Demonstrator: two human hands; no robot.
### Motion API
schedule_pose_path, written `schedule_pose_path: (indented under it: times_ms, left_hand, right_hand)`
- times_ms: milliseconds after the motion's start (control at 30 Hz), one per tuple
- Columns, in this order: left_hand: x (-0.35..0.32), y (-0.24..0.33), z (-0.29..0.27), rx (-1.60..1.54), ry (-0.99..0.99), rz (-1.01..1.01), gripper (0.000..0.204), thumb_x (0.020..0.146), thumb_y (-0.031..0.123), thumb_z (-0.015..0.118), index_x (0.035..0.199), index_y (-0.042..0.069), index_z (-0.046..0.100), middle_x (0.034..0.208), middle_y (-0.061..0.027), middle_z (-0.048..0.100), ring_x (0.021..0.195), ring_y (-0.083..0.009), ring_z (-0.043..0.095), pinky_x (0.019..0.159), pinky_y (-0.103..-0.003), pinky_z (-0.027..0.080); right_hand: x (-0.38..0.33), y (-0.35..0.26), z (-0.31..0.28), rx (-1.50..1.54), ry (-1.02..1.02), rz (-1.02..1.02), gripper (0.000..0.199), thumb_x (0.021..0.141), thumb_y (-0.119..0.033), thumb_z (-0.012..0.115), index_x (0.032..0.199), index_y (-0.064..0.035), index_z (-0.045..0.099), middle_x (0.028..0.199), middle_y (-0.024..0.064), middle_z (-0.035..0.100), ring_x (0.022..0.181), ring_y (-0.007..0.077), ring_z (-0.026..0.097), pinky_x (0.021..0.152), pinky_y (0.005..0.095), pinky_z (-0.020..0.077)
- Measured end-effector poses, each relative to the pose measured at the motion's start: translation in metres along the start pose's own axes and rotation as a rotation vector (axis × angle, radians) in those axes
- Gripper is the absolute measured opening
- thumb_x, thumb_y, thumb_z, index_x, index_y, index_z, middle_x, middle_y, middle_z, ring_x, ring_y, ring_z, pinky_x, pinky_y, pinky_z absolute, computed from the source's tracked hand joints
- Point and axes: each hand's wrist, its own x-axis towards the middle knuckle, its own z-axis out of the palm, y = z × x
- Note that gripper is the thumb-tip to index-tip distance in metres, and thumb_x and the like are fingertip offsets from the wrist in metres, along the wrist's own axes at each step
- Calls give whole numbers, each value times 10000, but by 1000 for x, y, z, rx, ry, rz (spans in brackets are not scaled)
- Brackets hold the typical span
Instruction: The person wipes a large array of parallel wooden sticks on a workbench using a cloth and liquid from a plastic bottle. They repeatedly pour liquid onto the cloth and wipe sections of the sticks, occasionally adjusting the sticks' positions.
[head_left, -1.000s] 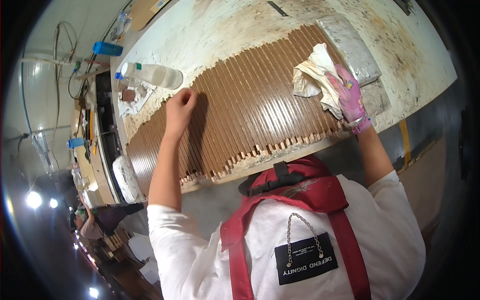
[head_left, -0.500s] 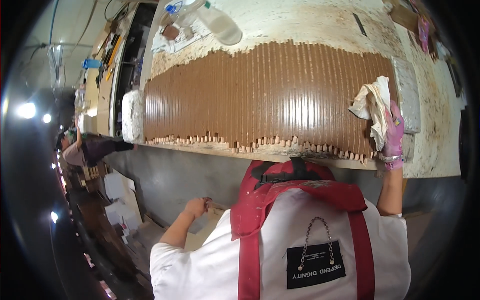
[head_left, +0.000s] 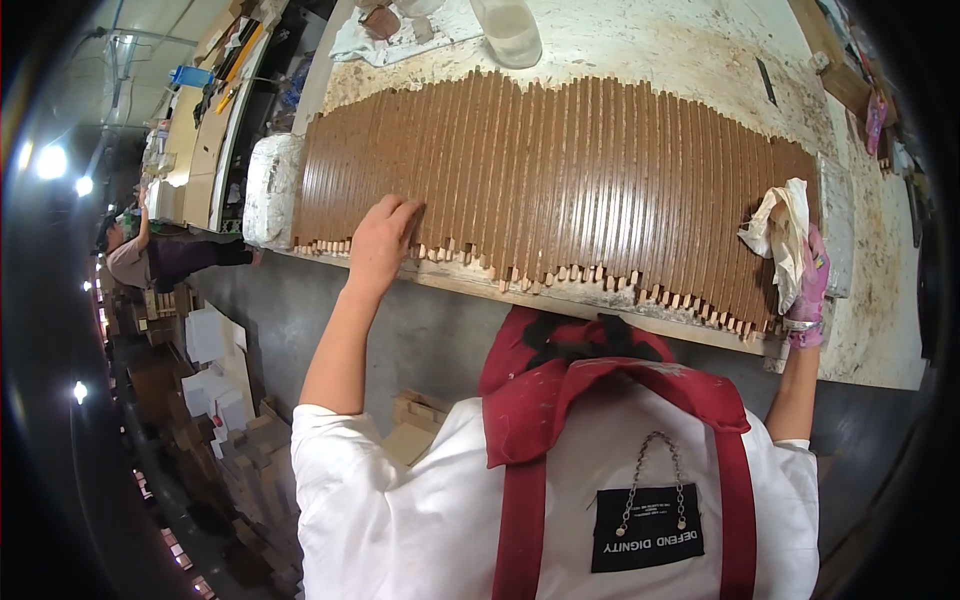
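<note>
A wide row of brown-stained wooden sticks [head_left: 580,190] lies side by side on a stained workbench [head_left: 690,50]. My left hand [head_left: 382,240] is bare and rests with its fingers on the sticks near their front ends, left of the middle. It holds nothing. My right hand [head_left: 808,285] wears a pink glove and grips a crumpled white rag [head_left: 780,235] at the right end of the row, near the front edge of the bench.
A clear plastic bottle [head_left: 508,30] lies at the back of the bench. A white foam block [head_left: 270,190] sits at the row's left end. Another person [head_left: 140,260] works at the far left. Cardboard boxes [head_left: 215,390] are stacked on the floor below.
Half a second ago my left hand hung below the bench; now it is up on the sticks again. My right hand stays at the right end with the rag.
</note>
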Motion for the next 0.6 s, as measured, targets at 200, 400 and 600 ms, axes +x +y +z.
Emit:
schedule_pose_path:
  times_ms: [200, 400, 600]
  left_hand:
    - [-4, 7, 4, -190, -119, 8, 182, 803, 48, 655, 984, 39, 637, 934, -102, 588, 877, -314, 588, 745, -391, 484]
    - [-6, -4, 9, -180, -153, -46, 84, 842, 59, 625, 907, 12, 602, 904, -107, 580, 811, -292, 579, 710, -368, 467]
    - [-70, -7, -24, -1006, -530, -656, 288, 977, 276, 509, 877, 21, 599, 788, -45, 575, 722, -133, 504, 668, -296, 426]
  right_hand:
    - [-9, -15, 6, -109, 34, -43, 338, 950, -186, 525, 1190, 49, 557, 1110, 76, 607, 994, 142, 548, 885, 263, 425]
    - [-6, -11, 9, -131, 69, -42, 345, 944, -193, 531, 1187, 50, 557, 1109, 84, 607, 1008, 153, 544, 898, 275, 417]
    - [-11, -17, 10, -149, 75, -67, 336, 946, -193, 527, 1177, 48, 561, 1098, 77, 609, 989, 151, 544, 882, 273, 419]
